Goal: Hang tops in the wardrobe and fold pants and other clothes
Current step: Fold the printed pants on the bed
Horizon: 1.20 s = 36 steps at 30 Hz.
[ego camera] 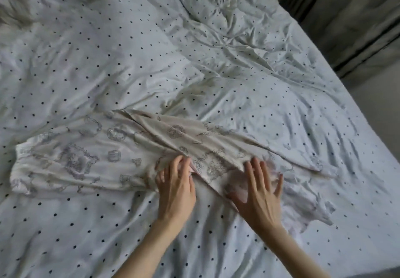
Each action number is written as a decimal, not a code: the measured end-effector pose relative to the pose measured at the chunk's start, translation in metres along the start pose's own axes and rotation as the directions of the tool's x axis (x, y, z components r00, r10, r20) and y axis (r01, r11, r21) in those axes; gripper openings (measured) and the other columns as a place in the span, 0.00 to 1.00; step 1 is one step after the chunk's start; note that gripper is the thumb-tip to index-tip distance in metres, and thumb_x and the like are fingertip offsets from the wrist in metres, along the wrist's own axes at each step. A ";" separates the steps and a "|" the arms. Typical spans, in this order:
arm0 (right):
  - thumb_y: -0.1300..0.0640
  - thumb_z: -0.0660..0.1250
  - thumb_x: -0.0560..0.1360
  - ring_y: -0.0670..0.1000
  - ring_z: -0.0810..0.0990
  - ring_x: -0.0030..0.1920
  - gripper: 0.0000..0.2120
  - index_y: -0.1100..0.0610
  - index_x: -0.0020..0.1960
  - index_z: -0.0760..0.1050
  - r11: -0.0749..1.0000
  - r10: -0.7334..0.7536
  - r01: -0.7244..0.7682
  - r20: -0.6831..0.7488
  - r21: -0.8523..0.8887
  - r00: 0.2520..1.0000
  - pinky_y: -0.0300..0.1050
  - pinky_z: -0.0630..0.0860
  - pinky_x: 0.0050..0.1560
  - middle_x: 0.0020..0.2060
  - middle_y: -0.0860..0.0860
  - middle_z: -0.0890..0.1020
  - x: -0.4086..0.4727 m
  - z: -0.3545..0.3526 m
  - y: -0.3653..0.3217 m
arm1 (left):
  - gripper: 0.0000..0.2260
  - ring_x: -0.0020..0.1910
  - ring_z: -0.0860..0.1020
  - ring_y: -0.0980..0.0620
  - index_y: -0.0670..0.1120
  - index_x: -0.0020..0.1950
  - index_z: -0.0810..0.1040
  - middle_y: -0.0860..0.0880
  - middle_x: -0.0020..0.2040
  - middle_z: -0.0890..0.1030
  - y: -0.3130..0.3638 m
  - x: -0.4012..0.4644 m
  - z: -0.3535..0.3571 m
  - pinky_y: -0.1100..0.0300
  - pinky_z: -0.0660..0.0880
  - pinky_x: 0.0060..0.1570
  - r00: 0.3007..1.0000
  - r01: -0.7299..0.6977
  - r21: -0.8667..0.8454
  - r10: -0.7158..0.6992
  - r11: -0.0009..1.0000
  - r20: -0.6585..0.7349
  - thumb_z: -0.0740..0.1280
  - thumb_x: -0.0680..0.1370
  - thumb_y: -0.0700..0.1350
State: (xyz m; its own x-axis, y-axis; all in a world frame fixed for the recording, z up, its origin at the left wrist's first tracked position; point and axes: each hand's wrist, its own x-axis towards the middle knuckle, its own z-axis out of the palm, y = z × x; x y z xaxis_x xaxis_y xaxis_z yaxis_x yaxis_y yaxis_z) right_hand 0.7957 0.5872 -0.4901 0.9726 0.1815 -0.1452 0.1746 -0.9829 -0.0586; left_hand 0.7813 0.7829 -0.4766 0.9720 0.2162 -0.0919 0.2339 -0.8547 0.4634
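- Head view: I'm leaning over the bed (216, 65), whose dotted white cover is rumpled all the way across, and the pale printed garment (121, 154) I'm folding lies spread on it in front of me, running from a gathered end on my left toward a longer strip on my right.
- It looks to me like a pair of light pants, with one leg folded slantwise over the other; the print is faint, so I can't be sure of the cut.
- My left hand (176, 188) sits at the near edge of the cloth where the two layers meet. Its fingers are lightly curled and seem to pinch a small pinkish fold there, I judge to keep the layers from sliding apart while I work.
- My right hand (257, 191) lies flat on the slanted leg, fingers straight and spread wide, gripping nothing. I read that as pressing and smoothing, so the fold stays crisp on a soft, uneven surface.
- Just right of that hand, more pale, crumpled cloth (311, 204) trails on the cover; I can't tell whether it belongs to the same garment or is a separate piece.
- Beyond the bed's far right edge hangs a grey curtain (357, 17). No wardrobe or hanger shows here.
- My judgement: the folding is partway done, and the next fold needs both edges lined up first.
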 end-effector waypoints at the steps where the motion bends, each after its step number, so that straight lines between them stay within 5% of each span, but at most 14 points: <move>1: 0.36 0.72 0.63 0.58 0.63 0.72 0.45 0.59 0.72 0.65 1.000 -0.012 0.012 0.009 -0.002 1.000 0.71 0.55 0.67 0.72 0.56 0.65 -0.005 0.003 0.010 | 0.22 0.57 0.76 0.38 0.44 0.60 0.78 0.42 0.62 0.76 0.009 -0.002 0.005 0.42 0.71 0.54 0.999 -0.043 0.016 0.043 0.999 -0.015 0.72 0.67 0.34; 4: 0.36 0.73 0.64 0.56 0.63 0.72 0.44 0.56 0.72 0.65 0.994 -0.106 0.106 0.018 -0.002 0.994 0.71 0.56 0.67 0.73 0.54 0.64 -0.011 0.003 0.048 | 0.28 0.65 0.72 0.39 0.45 0.62 0.77 0.40 0.66 0.73 0.042 -0.013 0.021 0.39 0.70 0.56 0.984 -0.175 0.157 0.169 0.972 0.048 0.74 0.63 0.33; 7: 0.36 0.70 0.66 0.57 0.63 0.72 0.40 0.53 0.73 0.65 0.982 -0.191 0.191 0.008 -0.002 0.982 0.71 0.53 0.68 0.73 0.53 0.64 -0.005 -0.004 0.085 | 0.33 0.76 0.46 0.41 0.52 0.74 0.62 0.42 0.77 0.51 0.058 -0.023 0.040 0.37 0.49 0.70 0.976 -0.156 0.278 0.106 0.948 0.188 0.67 0.72 0.36; 9: 0.34 0.66 0.67 0.57 0.62 0.72 0.40 0.53 0.73 0.64 0.974 -0.225 0.225 0.023 -0.016 0.974 0.72 0.52 0.67 0.73 0.54 0.64 -0.004 -0.008 0.115 | 0.36 0.74 0.34 0.41 0.55 0.77 0.52 0.43 0.78 0.43 0.073 -0.030 0.056 0.37 0.36 0.69 0.963 -0.173 0.352 0.084 0.920 0.256 0.61 0.73 0.34; 11: 0.34 0.67 0.66 0.58 0.63 0.72 0.42 0.53 0.74 0.63 0.964 -0.262 0.264 0.052 -0.039 0.964 0.72 0.53 0.67 0.73 0.54 0.63 -0.005 -0.006 0.141 | 0.38 0.75 0.43 0.39 0.54 0.76 0.58 0.40 0.77 0.52 0.090 -0.035 0.065 0.33 0.38 0.68 0.950 -0.241 0.371 0.139 0.897 0.281 0.61 0.68 0.31; 13: 0.34 0.71 0.64 0.59 0.64 0.72 0.44 0.54 0.73 0.65 0.960 -0.274 0.278 0.082 -0.040 0.958 0.72 0.56 0.67 0.73 0.55 0.64 -0.008 0.000 0.162 | 0.38 0.72 0.60 0.36 0.50 0.69 0.72 0.38 0.71 0.67 0.101 -0.036 0.074 0.28 0.51 0.65 0.951 -0.269 0.367 0.185 0.890 0.249 0.65 0.61 0.27; 16: 0.37 0.72 0.65 0.59 0.66 0.71 0.40 0.55 0.71 0.68 0.963 -0.270 0.270 0.076 0.014 0.960 0.70 0.57 0.67 0.71 0.55 0.67 -0.014 0.009 0.177 | 0.35 0.67 0.70 0.37 0.48 0.61 0.80 0.40 0.65 0.75 0.104 -0.040 0.081 0.27 0.59 0.61 0.968 -0.240 0.312 0.202 0.919 0.149 0.72 0.56 0.26; 20: 0.49 0.59 0.76 0.57 0.75 0.64 0.21 0.58 0.64 0.74 0.955 -0.215 0.242 -0.163 0.172 0.963 0.61 0.60 0.67 0.64 0.55 0.76 0.002 0.005 0.196 | 0.29 0.64 0.74 0.43 0.46 0.57 0.81 0.46 0.59 0.80 0.116 -0.045 0.083 0.27 0.59 0.61 0.964 -0.265 0.242 0.254 0.934 0.073 0.75 0.58 0.28; 22: 0.54 0.62 0.75 0.59 0.76 0.60 0.19 0.59 0.63 0.74 0.970 -0.094 0.136 -0.210 0.200 0.973 0.60 0.62 0.64 0.62 0.56 0.77 0.022 -0.003 0.205 | 0.27 0.62 0.76 0.45 0.46 0.56 0.82 0.48 0.56 0.81 0.121 -0.047 0.080 0.28 0.60 0.61 0.951 -0.311 0.222 0.305 0.924 0.061 0.76 0.58 0.30; 26: 0.56 0.68 0.73 0.57 0.67 0.68 0.21 0.55 0.65 0.73 0.990 -0.052 0.046 0.046 0.136 0.998 0.63 0.55 0.69 0.65 0.53 0.73 0.064 -0.016 0.218 | 0.22 0.54 0.80 0.48 0.47 0.50 0.84 0.50 0.49 0.83 0.134 -0.039 0.072 0.30 0.65 0.58 0.929 -0.370 0.151 0.367 0.917 0.050 0.79 0.59 0.33; 30: 0.58 0.64 0.76 0.58 0.78 0.53 0.09 0.59 0.51 0.80 0.976 -0.081 0.060 0.097 0.209 0.992 0.54 0.62 0.64 0.49 0.55 0.82 0.108 -0.031 0.237 | 0.16 0.50 0.80 0.51 0.48 0.46 0.85 0.53 0.47 0.83 0.146 -0.027 0.071 0.37 0.66 0.61 0.927 -0.375 0.070 0.376 0.924 0.011 0.78 0.62 0.33; 33: 0.59 0.64 0.75 0.60 0.81 0.41 0.07 0.59 0.48 0.81 0.970 -0.015 0.027 -0.051 0.243 0.999 0.52 0.64 0.59 0.39 0.58 0.84 0.142 -0.051 0.244 | 0.12 0.50 0.80 0.52 0.48 0.46 0.85 0.54 0.47 0.83 0.156 -0.017 0.069 0.43 0.64 0.62 0.925 -0.378 0.040 0.379 0.925 -0.016 0.73 0.67 0.34; 36: 0.62 0.63 0.74 0.61 0.79 0.41 0.08 0.60 0.48 0.80 0.968 0.029 0.028 -0.221 0.251 0.975 0.51 0.62 0.56 0.40 0.59 0.83 0.169 -0.066 0.244 | 0.09 0.48 0.81 0.52 0.48 0.46 0.84 0.54 0.46 0.83 0.169 -0.003 0.062 0.48 0.65 0.60 0.920 -0.390 0.029 0.391 0.920 -0.041 0.65 0.72 0.40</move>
State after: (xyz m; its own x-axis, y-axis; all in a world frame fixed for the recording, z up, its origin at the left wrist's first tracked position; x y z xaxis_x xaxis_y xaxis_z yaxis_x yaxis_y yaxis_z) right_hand 1.0125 0.3762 -0.4635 0.9871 0.1410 0.0753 0.1575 -0.9380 -0.3086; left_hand 0.8198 0.6083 -0.4523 0.9843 -0.1157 0.1332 -0.1631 -0.8844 0.4372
